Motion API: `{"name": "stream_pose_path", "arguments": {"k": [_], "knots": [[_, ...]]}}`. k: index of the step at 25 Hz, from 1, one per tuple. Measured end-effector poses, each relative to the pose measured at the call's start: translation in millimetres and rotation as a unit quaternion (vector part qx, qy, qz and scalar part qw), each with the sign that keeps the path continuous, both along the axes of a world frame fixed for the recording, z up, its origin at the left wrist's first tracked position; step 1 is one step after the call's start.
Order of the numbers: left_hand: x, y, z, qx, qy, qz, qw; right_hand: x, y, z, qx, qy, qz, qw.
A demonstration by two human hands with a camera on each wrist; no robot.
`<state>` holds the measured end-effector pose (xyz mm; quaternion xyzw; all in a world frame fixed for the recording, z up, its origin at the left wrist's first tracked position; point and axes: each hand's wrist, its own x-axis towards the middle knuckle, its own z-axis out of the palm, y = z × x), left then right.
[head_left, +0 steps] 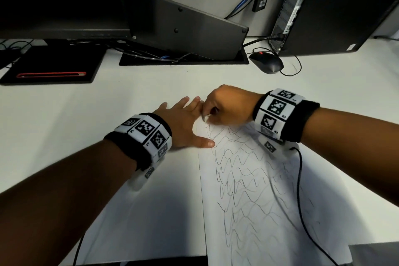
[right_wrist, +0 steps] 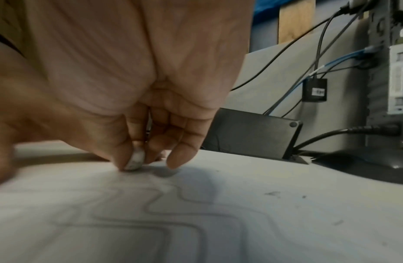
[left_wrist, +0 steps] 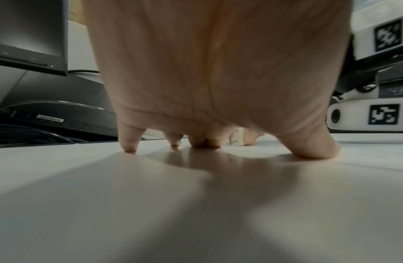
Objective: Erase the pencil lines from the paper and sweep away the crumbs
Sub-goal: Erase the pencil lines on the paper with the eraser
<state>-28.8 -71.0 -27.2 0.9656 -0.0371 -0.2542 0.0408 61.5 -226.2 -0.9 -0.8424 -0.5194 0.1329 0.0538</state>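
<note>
The task is judged to be at its very start. The paper (head_left: 269, 190) is still covered almost from its far end to its near edge by rows of wavy pencil lines (head_left: 244, 175), and only a small patch at the far left corner, beside the eraser, looks paler. A few dark specks, perhaps crumbs (right_wrist: 272, 193), are seen on the sheet in the right wrist view; sweeping is not yet begun.

The eraser (right_wrist: 135, 161) is pinched between thumb and fingertips of the right hand (head_left: 228, 106), its worn, grey-smudged tip pressed on the paper at the far left corner of the drawing. The fingers are curled tightly round it, so that little more than its rounded end is shown. The left hand (head_left: 183, 123) is laid flat, fingers spread and straight, holding nothing; its thumb rests on the left edge of the sheet while its fingers lie on the worktop (head_left: 108, 119) just beside the right hand. It is judged to be steadying the paper.

The sheet is thin, white and matte, lying flat with one straight edge running towards the viewer. The lines are grey, soft-edged and looping. The worktop is smooth, pale and faintly glossy. The eraser appears small, stubby and rubbery, blunted by use.
</note>
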Motion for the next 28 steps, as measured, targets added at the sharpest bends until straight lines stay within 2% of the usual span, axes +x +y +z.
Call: {"name": "stream_pose_path", "arguments": {"k": [2,4,6,9,12,14,17,21,25,28], "knots": [[1.2,-0.5,-0.8,0.011,0.001,-0.002,1.000,4.5,1.4,1.7,0.000,-0.034,-0.021,0.999],[1.6,1.5,-2.6,-0.001,-0.002,0.000,1.000,0.1,3.3,-0.5,-0.007,-0.060,0.011,0.998],[1.2,3.0,-4.0,-0.017,-0.006,-0.001,1.000,-6.2,2.2,-1.7,-0.024,-0.050,0.047,0.997],[1.8,2.7,-3.9,-0.002,-0.002,-0.002,1.000,-0.5,2.8,4.2,-0.029,-0.055,0.004,0.998],[2.4,2.3,-4.0,-0.005,0.001,0.001,1.000,-6.3,6.6,1.7,-0.024,-0.084,0.035,0.996],[1.9,1.5,-4.4,-0.013,0.001,-0.001,1.000,-9.3,5.6,2.6,-0.040,-0.069,0.047,0.996],[2.7,1.9,-2.9,-0.001,0.000,-0.004,1.000,-0.2,7.3,8.3,-0.047,-0.079,0.007,0.996],[1.3,1.2,-0.9,-0.007,0.009,-0.001,1.000,-2.5,8.4,1.6,-0.046,-0.052,0.033,0.997],[0.8,-0.7,2.2,0.011,0.018,-0.001,1.000,2.8,3.3,6.1,-0.030,-0.053,-0.009,0.998],[0.1,-0.1,1.8,0.001,0.015,0.004,1.000,-8.5,1.4,3.1,-0.024,-0.037,0.025,0.999]]}}
